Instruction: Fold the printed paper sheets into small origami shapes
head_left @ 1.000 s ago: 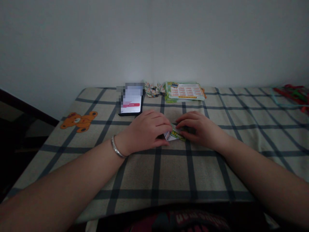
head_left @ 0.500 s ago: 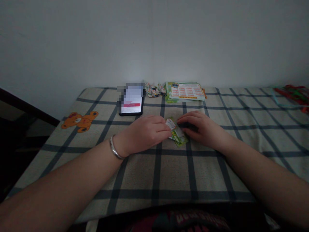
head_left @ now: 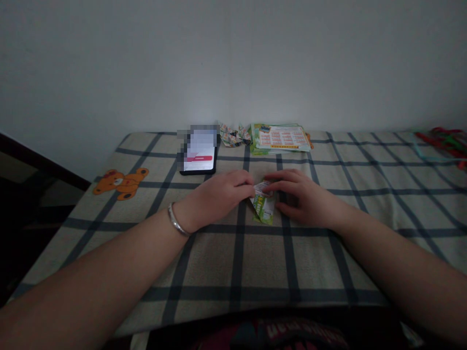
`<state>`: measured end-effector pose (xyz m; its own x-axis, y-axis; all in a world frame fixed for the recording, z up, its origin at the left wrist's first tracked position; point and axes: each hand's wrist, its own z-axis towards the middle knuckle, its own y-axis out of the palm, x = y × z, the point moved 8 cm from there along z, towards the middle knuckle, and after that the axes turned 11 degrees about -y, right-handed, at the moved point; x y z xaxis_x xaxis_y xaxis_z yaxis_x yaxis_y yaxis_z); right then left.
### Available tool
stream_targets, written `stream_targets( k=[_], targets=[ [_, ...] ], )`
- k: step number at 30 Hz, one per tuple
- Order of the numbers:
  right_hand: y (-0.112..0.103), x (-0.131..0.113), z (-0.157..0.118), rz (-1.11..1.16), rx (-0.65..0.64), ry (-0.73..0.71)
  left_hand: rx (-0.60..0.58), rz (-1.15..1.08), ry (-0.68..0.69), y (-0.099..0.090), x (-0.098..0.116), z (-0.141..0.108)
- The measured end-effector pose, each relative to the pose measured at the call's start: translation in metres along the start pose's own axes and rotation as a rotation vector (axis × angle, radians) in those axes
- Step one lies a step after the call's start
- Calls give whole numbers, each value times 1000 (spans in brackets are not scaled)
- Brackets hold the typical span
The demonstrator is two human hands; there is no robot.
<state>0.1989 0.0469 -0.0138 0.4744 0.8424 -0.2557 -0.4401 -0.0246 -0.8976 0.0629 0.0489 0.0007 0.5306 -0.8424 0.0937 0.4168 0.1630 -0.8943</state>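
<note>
A small folded paper [head_left: 263, 208], green and white with print on it, is between my hands on the checked tablecloth. It has a triangular shape with a point towards me. My left hand [head_left: 218, 198], with a silver bangle at the wrist, is closed, its fingertips gripping the paper's upper left edge. From the other side my right hand [head_left: 304, 197] reaches in with fingers apart. Its fingertips rest on the paper's upper right part, and the thumb lies by the right edge.
Behind the hands, a lit phone [head_left: 199, 150] lies near the wall, partly pixelated. Beside it are folded printed paper pieces [head_left: 233, 135] and a stack of calendar sheets [head_left: 280, 139]. An orange bear cutout [head_left: 120, 183] lies left. Red and green strands [head_left: 443, 143] sit far right.
The folded paper has turned, so its point now faces me and its printed face shows more. My left hand has shifted slightly left, and my right fingers have come over the paper's top.
</note>
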Motion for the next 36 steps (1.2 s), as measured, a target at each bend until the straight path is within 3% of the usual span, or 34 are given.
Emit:
stream_targets(
  k=[8,17,27,36],
  targets=[
    [-1,-6,5,20,-37,-14,18,127,-49,0,-2,2],
    [0,-1,4,-57,-61,8,-23,43,-135,1,-14,3],
    [-7,-12,8,-321,-89,-68,-132,-120,-146,3,-1,0],
    [-6,-24,8,-410,-174,-145,-180,-131,-185,10,6,-3]
  ],
)
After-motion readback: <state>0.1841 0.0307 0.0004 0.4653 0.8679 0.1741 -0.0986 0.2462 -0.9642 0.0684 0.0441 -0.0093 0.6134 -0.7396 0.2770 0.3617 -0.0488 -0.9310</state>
